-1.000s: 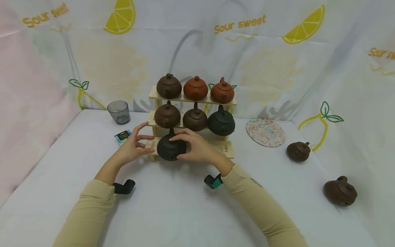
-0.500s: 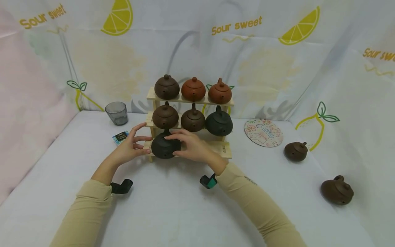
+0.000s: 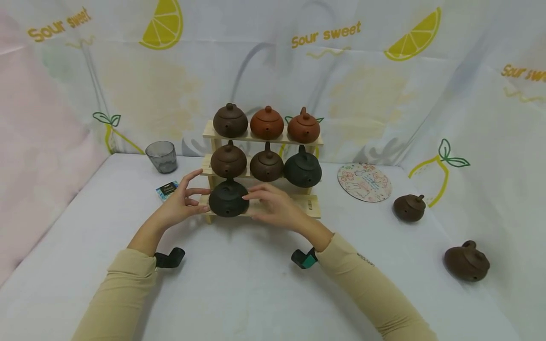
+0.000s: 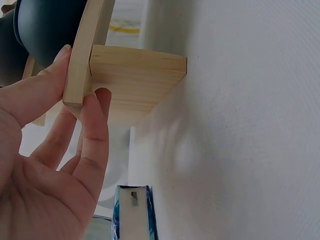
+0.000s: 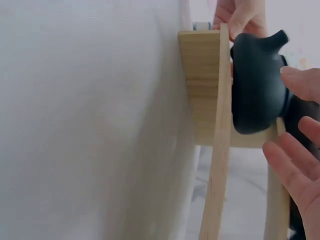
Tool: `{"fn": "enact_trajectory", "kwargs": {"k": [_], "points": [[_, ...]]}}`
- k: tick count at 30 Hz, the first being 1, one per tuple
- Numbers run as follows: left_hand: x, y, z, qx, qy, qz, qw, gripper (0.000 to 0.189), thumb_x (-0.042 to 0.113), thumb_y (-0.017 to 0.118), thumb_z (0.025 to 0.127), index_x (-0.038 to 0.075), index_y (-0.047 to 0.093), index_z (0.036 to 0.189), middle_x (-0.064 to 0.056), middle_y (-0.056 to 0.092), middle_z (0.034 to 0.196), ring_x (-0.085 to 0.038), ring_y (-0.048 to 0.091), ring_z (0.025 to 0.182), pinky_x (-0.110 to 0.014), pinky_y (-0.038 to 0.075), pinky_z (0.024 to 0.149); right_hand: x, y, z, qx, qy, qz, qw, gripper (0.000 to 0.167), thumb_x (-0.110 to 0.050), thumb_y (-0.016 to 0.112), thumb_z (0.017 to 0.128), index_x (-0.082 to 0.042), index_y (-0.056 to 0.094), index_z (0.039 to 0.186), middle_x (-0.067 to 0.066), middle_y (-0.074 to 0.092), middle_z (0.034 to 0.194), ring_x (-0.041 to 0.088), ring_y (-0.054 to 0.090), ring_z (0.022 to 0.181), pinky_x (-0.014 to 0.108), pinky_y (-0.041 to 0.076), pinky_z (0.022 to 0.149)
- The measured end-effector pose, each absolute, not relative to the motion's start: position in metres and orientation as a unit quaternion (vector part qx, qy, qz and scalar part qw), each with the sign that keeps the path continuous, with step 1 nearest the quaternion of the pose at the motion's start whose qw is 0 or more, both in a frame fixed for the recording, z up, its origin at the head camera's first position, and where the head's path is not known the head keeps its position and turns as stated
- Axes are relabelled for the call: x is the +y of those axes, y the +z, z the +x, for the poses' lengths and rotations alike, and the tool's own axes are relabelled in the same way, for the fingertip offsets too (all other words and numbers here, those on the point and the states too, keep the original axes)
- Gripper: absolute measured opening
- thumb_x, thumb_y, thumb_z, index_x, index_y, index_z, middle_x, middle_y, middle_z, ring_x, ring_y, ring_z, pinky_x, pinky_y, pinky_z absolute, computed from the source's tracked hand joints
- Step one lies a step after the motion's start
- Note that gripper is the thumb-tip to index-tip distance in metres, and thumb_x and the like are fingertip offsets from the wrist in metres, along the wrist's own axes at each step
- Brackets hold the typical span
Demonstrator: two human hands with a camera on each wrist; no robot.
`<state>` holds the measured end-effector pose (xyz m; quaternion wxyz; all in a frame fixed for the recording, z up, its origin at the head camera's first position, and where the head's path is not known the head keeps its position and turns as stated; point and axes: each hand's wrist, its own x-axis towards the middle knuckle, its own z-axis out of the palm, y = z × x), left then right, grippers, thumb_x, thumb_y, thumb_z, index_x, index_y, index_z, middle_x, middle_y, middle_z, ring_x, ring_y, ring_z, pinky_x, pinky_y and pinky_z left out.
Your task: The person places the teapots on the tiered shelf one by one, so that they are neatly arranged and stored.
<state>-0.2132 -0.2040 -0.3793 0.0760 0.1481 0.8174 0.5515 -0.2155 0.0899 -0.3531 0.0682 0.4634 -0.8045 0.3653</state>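
A white table (image 3: 239, 289) carries a three-shelf wooden rack (image 3: 298, 202) with three teapots on the top shelf and three on the middle one. A black pot (image 3: 228, 200) sits at the left end of the bottom shelf. The left hand (image 3: 181, 201) holds the rack's left end, thumb and fingers pinching the shelf edge. The right hand (image 3: 275, 206) hovers just right of the black pot, fingers spread and relaxed, holding nothing. Two brown pots (image 3: 408, 207) lie on the table to the right, near a round coaster (image 3: 364, 182). A grey cup (image 3: 162, 156) and a small packet (image 3: 167, 189) are left of the rack.
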Motion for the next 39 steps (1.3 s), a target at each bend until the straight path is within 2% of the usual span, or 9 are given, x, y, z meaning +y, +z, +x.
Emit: {"fn": "enact_trajectory", "kwargs": {"k": [10, 17, 20, 24, 27, 33, 39], "points": [[-0.205, -0.380, -0.213, 0.819, 0.550, 0.146, 0.080, 0.095, -0.002, 0.068, 0.082, 0.024, 0.005, 0.149, -0.027, 0.047, 0.131, -0.025, 0.052, 0.077, -0.027, 0.047, 0.066, 0.136, -0.355, -0.183, -0.814, 0.372, 0.441, 0.071, 0.038, -0.002, 0.076, 0.075, -0.007, 0.065, 0.111, 0.012, 0.054, 0.122, 0.022, 0.047, 0.117, 0.037, 0.039, 0.095], [-0.204, -0.379, -0.213, 0.820, 0.549, 0.142, 0.080, 0.095, -0.002, 0.068, 0.082, 0.023, 0.005, 0.149, -0.027, 0.047, 0.131, -0.026, 0.052, 0.078, -0.027, 0.047, 0.067, 0.171, -0.364, -0.164, -0.817, 0.388, 0.414, 0.108, 0.038, -0.001, 0.077, 0.074, -0.006, 0.064, 0.109, 0.014, 0.056, 0.120, 0.024, 0.050, 0.114, 0.036, 0.041, 0.092], [-0.205, -0.379, -0.213, 0.823, 0.544, 0.142, 0.080, 0.097, -0.001, 0.069, 0.082, 0.025, 0.005, 0.149, -0.027, 0.046, 0.131, -0.026, 0.054, 0.079, -0.028, 0.047, 0.068, 0.188, -0.369, -0.159, -0.818, 0.397, 0.396, 0.127, 0.040, 0.002, 0.078, 0.072, -0.005, 0.064, 0.109, 0.014, 0.056, 0.118, 0.025, 0.052, 0.111, 0.032, 0.043, 0.090], [-0.207, -0.380, -0.214, 0.823, 0.540, 0.155, 0.086, 0.098, -0.001, 0.069, 0.082, 0.027, 0.004, 0.149, -0.027, 0.044, 0.131, -0.027, 0.057, 0.081, -0.028, 0.048, 0.069, 0.207, -0.358, -0.142, -0.828, 0.401, 0.361, 0.157, 0.041, 0.011, 0.077, 0.067, 0.002, 0.064, 0.105, 0.018, 0.057, 0.112, 0.028, 0.055, 0.103, 0.029, 0.047, 0.083], [-0.210, -0.379, -0.214, 0.822, 0.536, 0.166, 0.092, 0.097, -0.002, 0.069, 0.082, 0.026, 0.005, 0.149, -0.029, 0.041, 0.132, -0.029, 0.059, 0.084, -0.028, 0.048, 0.071, 0.222, -0.347, -0.129, -0.838, 0.398, 0.329, 0.175, 0.042, 0.018, 0.076, 0.063, 0.007, 0.062, 0.102, 0.020, 0.057, 0.108, 0.023, 0.056, 0.098, 0.027, 0.049, 0.079], [-0.212, -0.376, -0.214, 0.825, 0.531, 0.166, 0.097, 0.097, -0.004, 0.069, 0.081, 0.025, 0.006, 0.149, -0.030, 0.037, 0.134, -0.029, 0.061, 0.084, -0.028, 0.049, 0.071, 0.263, -0.344, -0.118, -0.855, 0.389, 0.275, 0.207, 0.048, 0.025, 0.073, 0.060, 0.011, 0.059, 0.104, 0.018, 0.055, 0.110, 0.001, 0.050, 0.104, 0.017, 0.045, 0.081], [-0.212, -0.376, -0.214, 0.828, 0.530, 0.159, 0.089, 0.097, -0.006, 0.069, 0.080, 0.024, 0.006, 0.149, -0.030, 0.038, 0.134, -0.026, 0.062, 0.081, -0.027, 0.049, 0.070, 0.304, -0.355, -0.117, -0.872, 0.378, 0.214, 0.227, 0.054, 0.026, 0.073, 0.059, 0.008, 0.060, 0.108, 0.018, 0.054, 0.112, -0.004, 0.047, 0.105, 0.009, 0.040, 0.082]]}}
